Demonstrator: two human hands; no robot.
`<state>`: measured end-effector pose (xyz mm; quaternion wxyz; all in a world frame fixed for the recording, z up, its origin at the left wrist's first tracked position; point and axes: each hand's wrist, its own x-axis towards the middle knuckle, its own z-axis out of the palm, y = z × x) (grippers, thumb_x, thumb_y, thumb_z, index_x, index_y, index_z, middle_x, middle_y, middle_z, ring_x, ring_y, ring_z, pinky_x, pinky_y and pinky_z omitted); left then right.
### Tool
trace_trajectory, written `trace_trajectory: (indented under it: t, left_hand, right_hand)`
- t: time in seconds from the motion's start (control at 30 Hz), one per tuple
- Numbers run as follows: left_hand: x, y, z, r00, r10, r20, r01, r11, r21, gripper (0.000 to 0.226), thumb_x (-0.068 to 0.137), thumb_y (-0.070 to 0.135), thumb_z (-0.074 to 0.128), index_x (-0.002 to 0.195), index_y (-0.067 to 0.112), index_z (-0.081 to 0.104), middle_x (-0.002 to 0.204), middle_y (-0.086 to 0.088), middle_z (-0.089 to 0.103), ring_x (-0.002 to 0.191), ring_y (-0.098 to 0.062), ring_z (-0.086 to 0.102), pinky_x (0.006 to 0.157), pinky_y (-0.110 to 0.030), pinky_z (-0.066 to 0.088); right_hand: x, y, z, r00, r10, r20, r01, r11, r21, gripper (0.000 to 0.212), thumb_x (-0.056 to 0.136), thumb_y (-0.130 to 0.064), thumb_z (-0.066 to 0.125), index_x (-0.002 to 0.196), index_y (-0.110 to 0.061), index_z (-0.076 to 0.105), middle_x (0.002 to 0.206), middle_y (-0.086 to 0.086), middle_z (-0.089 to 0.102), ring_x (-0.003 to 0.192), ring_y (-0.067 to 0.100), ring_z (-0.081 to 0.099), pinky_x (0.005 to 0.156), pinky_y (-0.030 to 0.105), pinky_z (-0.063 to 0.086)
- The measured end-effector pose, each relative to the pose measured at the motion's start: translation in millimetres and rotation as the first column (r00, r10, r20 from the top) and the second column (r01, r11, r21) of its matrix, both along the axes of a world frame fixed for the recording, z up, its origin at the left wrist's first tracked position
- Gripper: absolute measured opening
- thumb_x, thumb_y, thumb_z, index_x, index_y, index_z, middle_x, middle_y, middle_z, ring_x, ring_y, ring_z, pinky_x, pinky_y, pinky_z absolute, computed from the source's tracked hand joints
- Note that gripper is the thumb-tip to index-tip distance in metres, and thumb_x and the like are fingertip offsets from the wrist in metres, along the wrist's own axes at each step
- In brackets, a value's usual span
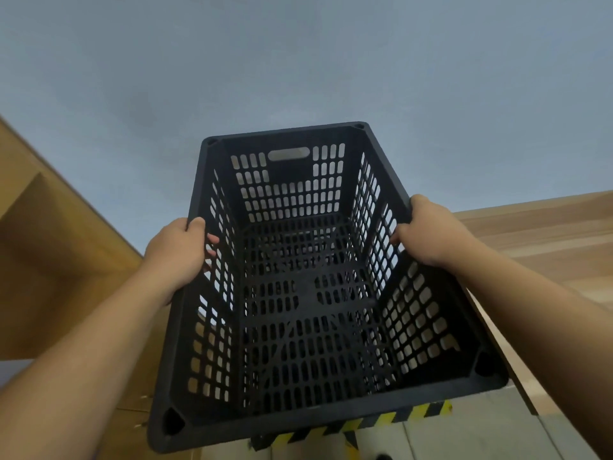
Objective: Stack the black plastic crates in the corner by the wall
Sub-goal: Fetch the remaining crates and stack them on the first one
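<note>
Black plastic crate (308,287) held open side up, in front of the grey wall (298,61), between wooden panels at left (49,260) and right (547,234). Left hand (179,257) clamped on left rim, fingers (210,240) hooked through the wall slots. Right hand (428,230) clamped on right rim, fingers curled inside. No lower crate clearly visible beneath; cannot tell whether a stack is present.

Probable faults:
- Misaligned seating: base hidden from view, corners likely to miss.
- Pinched fingers: hooked in slots during lowering.
- Snag or scrape against side panels or wall.
- Tripping near hazard tape (381,419) on floor.
</note>
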<state>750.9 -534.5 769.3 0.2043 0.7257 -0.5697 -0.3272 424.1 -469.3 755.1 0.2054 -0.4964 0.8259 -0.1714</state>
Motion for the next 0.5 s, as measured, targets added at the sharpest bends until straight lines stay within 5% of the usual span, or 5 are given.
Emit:
trace_trajectory:
  t: [0.3,0.5]
  left_hand:
    - [2.3,5.2,-0.8,0.993,0.045,-0.106,-0.042,0.999,0.03,0.048,0.109,0.044,0.035,0.111,0.013,0.072,0.1,-0.011,0.076,0.092,-0.033,0.073,0.084,-0.047,0.062]
    - [-0.4,12.8,-3.8,0.984,0.11,-0.14,-0.108,0.994,0.025,0.05,0.108,0.045,0.035,0.103,0.013,0.074,0.099,-0.013,0.076,0.094,-0.037,0.074,0.09,-0.052,0.062]
  right_hand:
    - [8.6,45.8,-10.9,0.987,0.022,-0.157,-0.013,0.998,0.058,0.017,0.096,-0.01,0.052,0.107,-0.01,0.039,0.077,0.008,0.057,0.059,0.019,0.051,0.05,0.036,0.039]
    - [2.3,34.9,-9.9,0.975,0.061,-0.215,-0.055,0.998,0.034,0.021,0.103,-0.02,0.053,0.111,-0.011,0.036,0.076,0.006,0.051,0.063,0.024,0.05,0.064,0.039,0.044]
